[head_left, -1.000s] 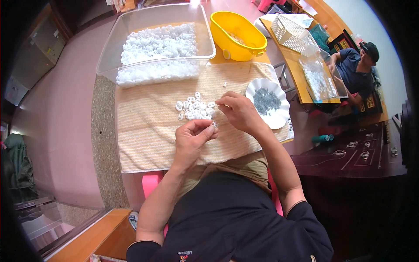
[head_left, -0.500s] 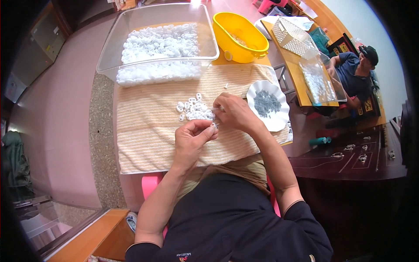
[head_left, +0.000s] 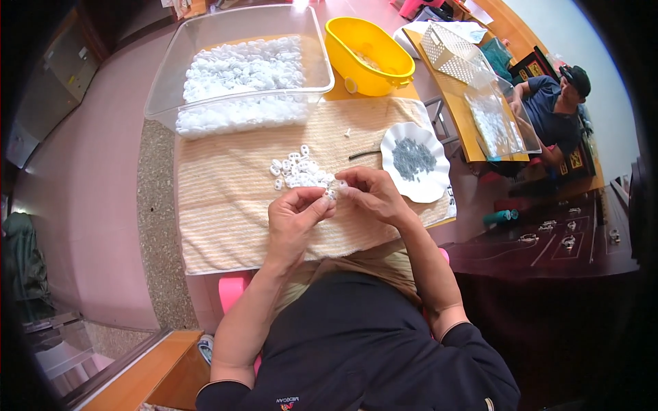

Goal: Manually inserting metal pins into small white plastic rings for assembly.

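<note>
Above the striped towel [head_left: 226,233], my left hand [head_left: 295,218] pinches a small white two-hole plastic piece [head_left: 331,194] between thumb and fingertips. My right hand [head_left: 375,194] is closed close beside it, its fingertips pinching a small pale piece [head_left: 340,183] too tiny to name. The two hands' fingertips almost meet. Just beyond them lies a loose pile of the same white two-hole pieces [head_left: 295,166]. To the right, a white scalloped dish [head_left: 439,179] holds a heap of small grey parts [head_left: 412,160]. A thin dark rod [head_left: 364,155] lies between the dish and the pile.
A clear plastic bin [head_left: 161,89] of many white pieces stands at the far left, beside a yellow tub [head_left: 343,34]. One small white bit [head_left: 347,133] lies on the towel. At right, a person [head_left: 548,103] sits at another table with a clear tray [head_left: 528,137].
My right hand has drawn back from the pile toward my left fingertips, uncovering the dark rod. The left hand still holds its white piece.
</note>
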Tool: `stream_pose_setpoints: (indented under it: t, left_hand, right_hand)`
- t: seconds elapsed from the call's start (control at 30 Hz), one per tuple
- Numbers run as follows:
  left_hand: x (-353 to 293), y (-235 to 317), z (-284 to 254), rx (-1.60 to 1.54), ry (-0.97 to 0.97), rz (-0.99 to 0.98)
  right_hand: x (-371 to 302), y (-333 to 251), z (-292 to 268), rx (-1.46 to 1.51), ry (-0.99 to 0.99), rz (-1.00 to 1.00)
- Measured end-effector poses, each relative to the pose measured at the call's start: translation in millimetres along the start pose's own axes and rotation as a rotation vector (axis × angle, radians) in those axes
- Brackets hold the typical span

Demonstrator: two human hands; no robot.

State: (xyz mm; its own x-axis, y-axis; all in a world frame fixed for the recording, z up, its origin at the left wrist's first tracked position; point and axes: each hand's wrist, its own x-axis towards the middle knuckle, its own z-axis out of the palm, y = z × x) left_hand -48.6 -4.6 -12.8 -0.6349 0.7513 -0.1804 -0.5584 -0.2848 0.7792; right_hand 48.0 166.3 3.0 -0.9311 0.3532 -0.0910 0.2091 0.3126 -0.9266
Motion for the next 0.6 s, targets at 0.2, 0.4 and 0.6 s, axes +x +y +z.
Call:
stream_pose_setpoints:
  t: [0.2,0.4,0.6]
  left_hand:
    - [1,-1,1,0.018,0.014,-0.014]
    - [1,-2,0,0.014,0.016,-0.010]
    - [0,-1,1,0.016,0.018,-0.017]
  right_hand:
    - [-8,10,7,0.401,-0.016,0.043]
    - [-11,14,10,0.456,-0.006,0.055]
    - [-13,13,13,0.462,0.004,0.039]
